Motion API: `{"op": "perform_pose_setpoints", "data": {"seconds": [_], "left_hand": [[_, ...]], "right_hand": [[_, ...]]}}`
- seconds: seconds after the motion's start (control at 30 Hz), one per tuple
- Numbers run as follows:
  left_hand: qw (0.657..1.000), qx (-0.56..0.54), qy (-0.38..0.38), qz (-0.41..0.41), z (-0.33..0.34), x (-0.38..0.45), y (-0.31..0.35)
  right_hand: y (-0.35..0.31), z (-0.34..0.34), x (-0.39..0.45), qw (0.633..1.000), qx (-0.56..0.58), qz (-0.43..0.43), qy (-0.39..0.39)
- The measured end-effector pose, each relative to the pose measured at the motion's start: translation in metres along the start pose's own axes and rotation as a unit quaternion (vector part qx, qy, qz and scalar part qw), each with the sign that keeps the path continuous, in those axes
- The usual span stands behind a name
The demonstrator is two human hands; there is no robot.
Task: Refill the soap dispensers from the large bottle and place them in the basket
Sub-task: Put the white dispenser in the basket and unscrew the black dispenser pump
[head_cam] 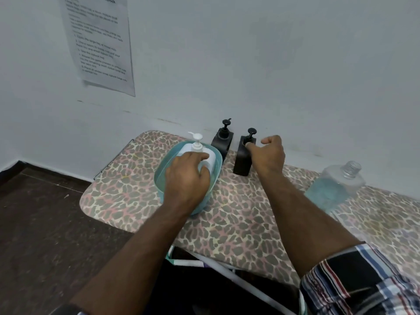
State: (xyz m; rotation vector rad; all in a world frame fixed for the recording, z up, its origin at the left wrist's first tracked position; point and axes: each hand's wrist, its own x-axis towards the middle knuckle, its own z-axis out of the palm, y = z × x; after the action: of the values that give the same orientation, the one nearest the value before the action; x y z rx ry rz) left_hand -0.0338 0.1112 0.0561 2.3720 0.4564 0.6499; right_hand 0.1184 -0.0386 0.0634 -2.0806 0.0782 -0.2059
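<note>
A white pump dispenser (205, 153) stands inside the teal basket (217, 172), and my left hand (187, 176) is wrapped around its body. Two black square pump dispensers stand by the wall: one (221, 138) behind the basket, the other (242, 160) just right of it. My right hand (268, 155) is at the top of the nearer black dispenser, thumb touching its shoulder, fingers curled but not clearly around it. The large clear bottle (334, 189) with blue liquid stands uncapped at the right.
Everything sits on an ironing board with a leopard-print cover (238, 223), pushed against a white wall. A printed sheet (100, 42) is taped to the wall at upper left. Dark floor lies to the left of the board.
</note>
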Motion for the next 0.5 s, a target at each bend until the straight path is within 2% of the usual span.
{"op": "perform_pose_setpoints", "data": {"seconds": [0.17, 0.23, 0.37, 0.5], "left_hand": [[0.999, -0.015, -0.046, 0.011, 0.018, -0.003, 0.016], [0.998, -0.015, -0.053, 0.013, 0.02, -0.003, 0.017], [0.997, -0.022, -0.072, 0.021, 0.024, -0.006, 0.025], [0.995, -0.05, -0.088, 0.019, 0.029, -0.006, 0.031]], "right_hand": [[0.026, 0.014, 0.005, 0.992, -0.059, 0.026, -0.11], [0.027, 0.021, 0.006, 0.99, -0.07, 0.012, -0.124], [0.024, 0.026, 0.01, 0.974, -0.175, -0.02, -0.141], [0.023, 0.016, 0.01, 0.974, -0.165, -0.014, -0.157]]}}
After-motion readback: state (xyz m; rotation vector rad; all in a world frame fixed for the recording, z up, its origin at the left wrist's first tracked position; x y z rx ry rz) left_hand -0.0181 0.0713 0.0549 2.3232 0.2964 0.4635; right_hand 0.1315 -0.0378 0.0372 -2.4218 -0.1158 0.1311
